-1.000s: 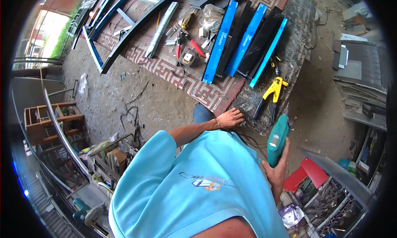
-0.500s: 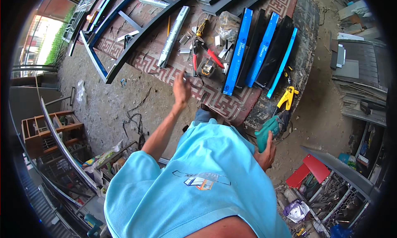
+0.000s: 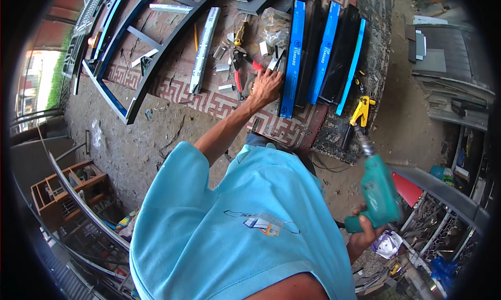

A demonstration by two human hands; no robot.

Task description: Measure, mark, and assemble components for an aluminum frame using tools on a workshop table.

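Note:
My right hand (image 3: 364, 236) is closed around the handle of a green power drill (image 3: 380, 190), slightly blurred, its metal chuck pointing to the far side of the table. My left hand (image 3: 266, 87) reaches down onto the table beside the nearest blue-faced bar (image 3: 294, 60). Its fingers look apart and bent downward; the tips partly hide what lies below. It covers part of the red-handled snips (image 3: 237, 73). Small cut metal pieces (image 3: 222, 67) lie around the snips, and a yellow-handled screwdriver (image 3: 240, 33) lies beyond them.
More blue and black bars (image 3: 326, 52) lie to the right on the patterned table cover (image 3: 209, 104). A yellow-handled clamp-like tool (image 3: 361, 112) lies at the right edge. A dark metal frame (image 3: 148, 73) overhangs the left side. Metal scrap and a red sheet (image 3: 407, 189) lie at the right.
My left hand has moved from the table's near edge right and onto the tools. My right hand has swung the drill outward to the right and turned its chuck toward the table.

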